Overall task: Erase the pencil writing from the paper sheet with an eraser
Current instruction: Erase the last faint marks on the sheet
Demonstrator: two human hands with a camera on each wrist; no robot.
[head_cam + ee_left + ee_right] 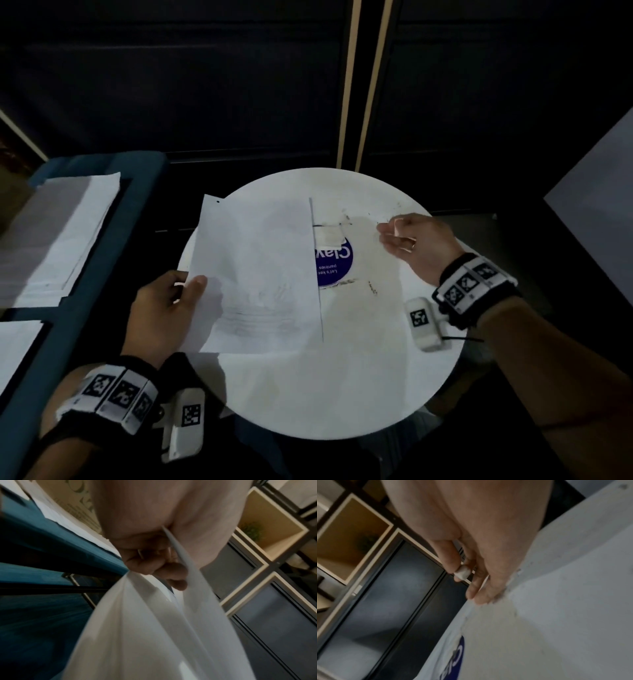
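The left hand (161, 308) pinches the paper sheet (260, 274) mid-frame. The right hand (416, 241) pinches the small eraser (462, 573). I think rubbing comes next: lay the sheet flat on the bench (342, 387).

Counts, head view: 1 round white table (342, 394) at frame centre. 1 paper sheet (260, 274) was left of centre, over the table. 1 small white eraser (397, 229) at centre right. 2 hands: left hand (161, 315) lower left, right hand (419, 245) centre right. 1 blue round sticker (337, 265) on the tabletop. 2 paper stacks at the left edge: upper stack (58, 236), lower stack (17, 349). 2 wrist bands w/ markers, 1 per arm.
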